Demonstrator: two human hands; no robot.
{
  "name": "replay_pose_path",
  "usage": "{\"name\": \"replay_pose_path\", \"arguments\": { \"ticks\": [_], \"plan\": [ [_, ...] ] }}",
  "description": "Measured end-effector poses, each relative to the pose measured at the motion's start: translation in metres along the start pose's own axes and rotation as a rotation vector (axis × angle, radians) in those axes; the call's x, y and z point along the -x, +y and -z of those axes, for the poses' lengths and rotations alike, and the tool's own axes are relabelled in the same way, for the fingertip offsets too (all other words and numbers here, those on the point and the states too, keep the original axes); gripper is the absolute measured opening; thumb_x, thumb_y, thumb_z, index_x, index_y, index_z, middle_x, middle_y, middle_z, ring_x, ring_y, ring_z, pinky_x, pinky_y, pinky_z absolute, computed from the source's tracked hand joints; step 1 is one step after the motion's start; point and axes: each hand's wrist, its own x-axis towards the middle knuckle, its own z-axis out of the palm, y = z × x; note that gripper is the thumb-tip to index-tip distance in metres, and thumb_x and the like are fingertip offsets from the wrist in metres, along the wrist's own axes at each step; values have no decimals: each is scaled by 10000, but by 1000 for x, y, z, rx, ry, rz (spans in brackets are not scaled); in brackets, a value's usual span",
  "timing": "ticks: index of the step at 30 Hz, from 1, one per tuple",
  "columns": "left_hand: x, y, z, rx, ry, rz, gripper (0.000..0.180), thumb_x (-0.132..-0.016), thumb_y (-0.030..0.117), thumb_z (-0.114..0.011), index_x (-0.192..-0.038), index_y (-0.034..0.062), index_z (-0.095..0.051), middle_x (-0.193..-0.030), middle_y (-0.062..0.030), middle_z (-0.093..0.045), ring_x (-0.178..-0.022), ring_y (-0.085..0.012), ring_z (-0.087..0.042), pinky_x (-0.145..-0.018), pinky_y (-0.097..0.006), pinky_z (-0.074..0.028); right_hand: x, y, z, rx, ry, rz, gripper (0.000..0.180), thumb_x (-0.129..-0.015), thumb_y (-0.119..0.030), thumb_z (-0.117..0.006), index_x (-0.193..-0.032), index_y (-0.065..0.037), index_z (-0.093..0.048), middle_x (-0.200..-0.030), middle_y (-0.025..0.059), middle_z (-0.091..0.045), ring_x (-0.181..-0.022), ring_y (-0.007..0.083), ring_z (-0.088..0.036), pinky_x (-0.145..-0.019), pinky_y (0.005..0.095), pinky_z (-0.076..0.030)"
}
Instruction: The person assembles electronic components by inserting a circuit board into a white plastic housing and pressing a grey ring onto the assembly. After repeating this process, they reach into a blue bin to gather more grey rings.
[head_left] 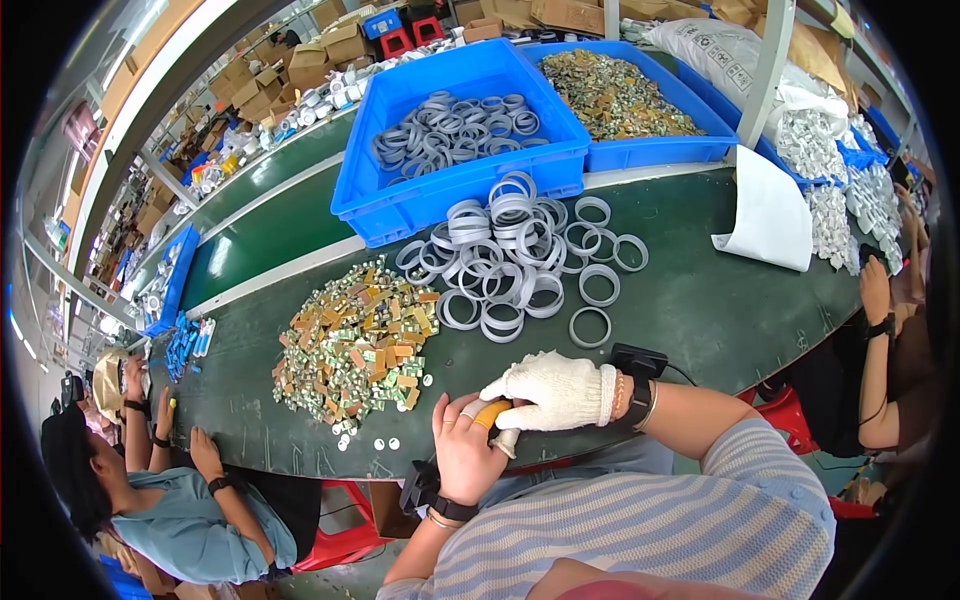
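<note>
My left hand (465,455) lies at the near table edge, bare except for covers on some digits, its fingers stretched forward and partly hidden. A yellow finger cot (491,414) sits on one finger, and a pale cover (507,441) on the thumb. My right hand (552,392), in a white knitted glove, reaches across from the right. Its fingers close around the yellow cot; the fingertips' exact contact is partly hidden. Just beyond my hands lies a heap of small green-and-tan circuit boards (360,345). A pile of grey plastic rings (515,255) stands farther back.
A blue bin (360,215) of grey rings and another blue bin (655,152) of small boards stand behind. A white paper sheet (768,215) curls at right. Several white discs (393,443) lie near the boards. Co-workers sit left (190,520) and right; a conveyor (265,240) runs behind.
</note>
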Motion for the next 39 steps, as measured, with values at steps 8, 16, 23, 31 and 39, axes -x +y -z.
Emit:
{"name": "replay_pose_path", "arguments": {
  "ticks": [8, 16, 23, 31, 39],
  "plan": [
    [0, 0, 1, 1, -12, 3, 318, -817, 226, -820, -1105, 95, -785, -1147, -64, -740, -1208, -282, -631, -1200, -574, -347, 0, -2, 1, 5, -30, -28, 467, -943, -437, -681, -1237, -80, -741, -1035, 171, -752, -924, 387, -725, -812, 480, -580],
    [-1, -1, 1, -2, 6, -19, 325, -828, 221, -828, -1126, 111, -758, -1164, -65, -725, -1175, -320, -637, -1169, -588, -381, 1, -2, 2, -6, -15, -13, 454, -945, -420, -686, -1252, -90, -736, -1062, 168, -749, -954, 386, -720, -843, 477, -578],
    [-1, 0, 1, 5, 8, -22, 316, -829, 212, -823, -1121, 111, -756, -1164, -68, -722, -1177, -323, -638, -1166, -590, -382, 1, 0, 1, -9, -7, -5, 447, -937, -409, -695, -1243, -87, -737, -1059, 167, -750, -949, 386, -720, -839, 478, -578],
    [2, -4, -2, -8, -15, -5, 339, -790, 99, -755, -1128, 97, -771, -1109, -75, -724, -1209, -291, -630, -1211, -576, -341, 1, 1, -1, 9, -8, 5, 451, -946, -423, -693, -1248, -89, -735, -1042, 171, -750, -937, 389, -719, -832, 485, -578],
    [-1, 1, 0, 5, -1, 10, 299, -821, 131, -765, -1120, 117, -781, -1106, -69, -727, -1206, -285, -634, -1205, -572, -347, 1, 1, 0, 1, -11, -7, 457, -947, -422, -692, -1251, -84, -734, -1043, 177, -751, -935, 394, -719, -831, 489, -577]
  ]
}}
